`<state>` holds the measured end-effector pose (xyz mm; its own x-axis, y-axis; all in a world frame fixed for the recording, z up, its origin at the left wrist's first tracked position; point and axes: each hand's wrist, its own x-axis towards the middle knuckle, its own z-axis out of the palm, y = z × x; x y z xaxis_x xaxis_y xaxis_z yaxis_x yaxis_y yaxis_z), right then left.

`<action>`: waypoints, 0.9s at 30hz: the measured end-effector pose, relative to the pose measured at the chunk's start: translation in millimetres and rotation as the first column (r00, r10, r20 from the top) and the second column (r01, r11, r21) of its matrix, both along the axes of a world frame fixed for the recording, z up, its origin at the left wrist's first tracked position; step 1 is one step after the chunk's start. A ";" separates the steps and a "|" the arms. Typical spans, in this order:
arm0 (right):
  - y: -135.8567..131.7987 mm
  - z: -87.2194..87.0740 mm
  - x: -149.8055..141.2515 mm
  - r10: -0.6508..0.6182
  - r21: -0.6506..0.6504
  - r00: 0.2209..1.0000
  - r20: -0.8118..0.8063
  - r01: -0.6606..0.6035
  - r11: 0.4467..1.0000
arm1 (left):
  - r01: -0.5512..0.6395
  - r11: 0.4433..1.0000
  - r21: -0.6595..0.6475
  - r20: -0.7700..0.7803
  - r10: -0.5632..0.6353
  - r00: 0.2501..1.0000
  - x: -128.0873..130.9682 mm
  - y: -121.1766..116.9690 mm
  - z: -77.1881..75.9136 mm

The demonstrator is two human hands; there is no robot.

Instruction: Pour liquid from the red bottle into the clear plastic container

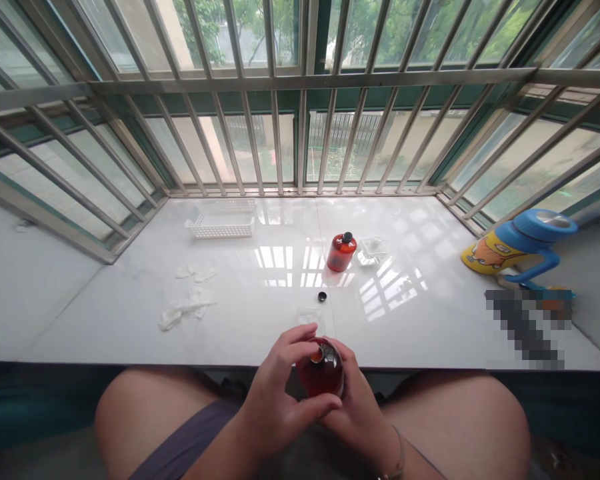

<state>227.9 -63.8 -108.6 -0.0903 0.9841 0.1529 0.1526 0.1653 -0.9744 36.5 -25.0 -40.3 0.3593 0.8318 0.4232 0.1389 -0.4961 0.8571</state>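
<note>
Close to my body at the counter's front edge, I hold a dark red glossy bottle [323, 383] with its open neck facing up toward me. My left hand [275, 383] curls around its left side, fingertips by the neck and thumb across the near side. From the right and below, my right hand [353, 393] wraps the bottle. A small black cap [322, 297] lies on the counter just beyond. Farther back stands a second red bottle [341, 255] with a black cap on. Between the cap and my hands lies a small clear object [310, 315], partly hidden by my fingers.
On the white counter [260, 320] are a white perforated basket [223, 230] at back left and crumpled tissues [189, 308] at left. A clear glass dish [373, 251] sits beside the far bottle. A blue-and-yellow flask [510, 247] stands right, near a pixelated patch. Window bars [300, 140] border the back.
</note>
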 end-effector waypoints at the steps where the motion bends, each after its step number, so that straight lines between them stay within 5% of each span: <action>1: -0.1 0.2 0.0 0.002 0.003 1.000 0.001 -0.002 1.000 | 0.008 1.000 0.010 -0.003 -0.008 1.000 0.3 -0.4 -0.3; 11: 0.5 1.0 6.0 -0.101 0.030 0.991 0.082 0.099 0.995 | -0.060 0.989 -0.136 0.078 0.071 0.994 -8.6 4.6 -13.6; 19: 17.7 3.6 35.3 -0.383 -0.020 0.914 0.136 0.389 0.921 | -0.281 0.888 -0.363 -0.279 0.184 0.942 -9.9 49.7 -48.5; 27: 33.9 3.4 61.8 -0.458 -0.055 0.860 0.225 0.481 0.875 | -0.234 0.892 -0.387 -0.353 0.091 0.931 0.2 74.4 -69.1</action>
<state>289.7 -30.0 -105.2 0.3694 0.9263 0.0741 0.3779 -0.0769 -0.9227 36.6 49.4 -109.4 0.2586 0.9619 -0.0886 0.4851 -0.0500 0.8730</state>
